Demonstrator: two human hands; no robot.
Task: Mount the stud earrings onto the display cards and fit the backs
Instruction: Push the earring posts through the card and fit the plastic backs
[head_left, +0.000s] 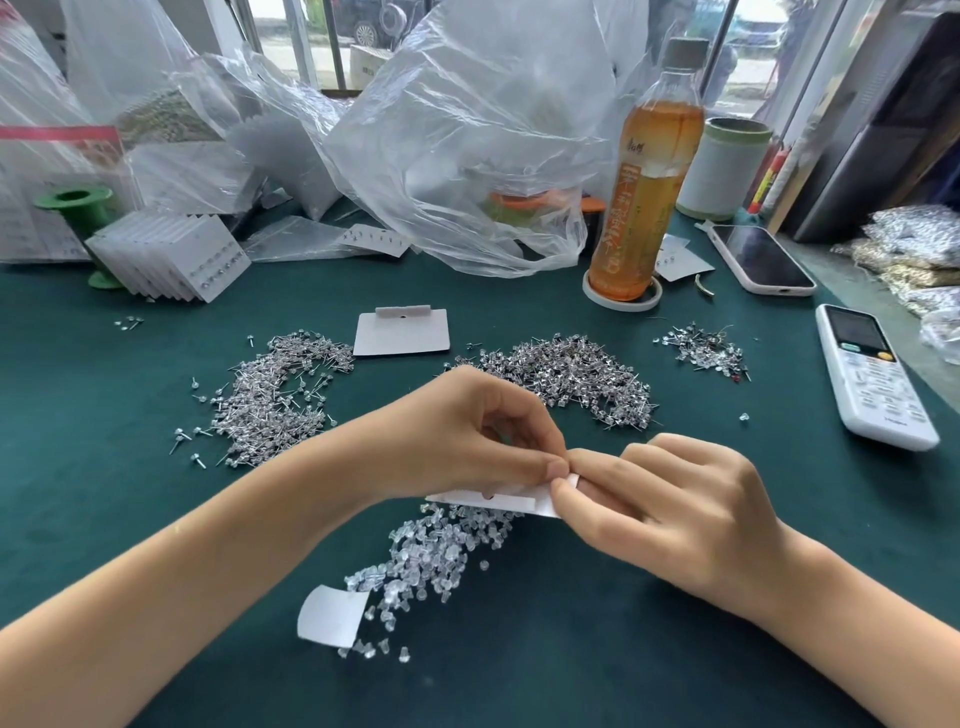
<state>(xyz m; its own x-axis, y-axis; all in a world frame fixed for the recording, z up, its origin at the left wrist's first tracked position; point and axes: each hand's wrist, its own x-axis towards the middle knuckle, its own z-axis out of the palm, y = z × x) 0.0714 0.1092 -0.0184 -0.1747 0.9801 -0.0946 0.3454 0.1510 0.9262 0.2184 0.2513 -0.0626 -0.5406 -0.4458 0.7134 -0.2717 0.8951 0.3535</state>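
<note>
My left hand (467, 436) and my right hand (670, 514) meet at the middle of the green table, both pinching a white display card (509, 501) held nearly edge-on. What sits between the fingertips is too small to tell. Under the card lies a heap of clear earring backs (436, 561). Two piles of stud earrings spread behind the hands, one at the left (270, 395), one at the right (571, 379). A blank card (401, 332) lies flat between them. A stack of filled cards (176, 257) leans at the back left.
A tea bottle (644, 176) stands on a coaster back right, beside a phone (761, 260) and a white remote (872, 374). Clear plastic bags (457, 135) crowd the back. A smaller stud pile (701, 348) and a curled paper scrap (332, 616) also lie on the cloth.
</note>
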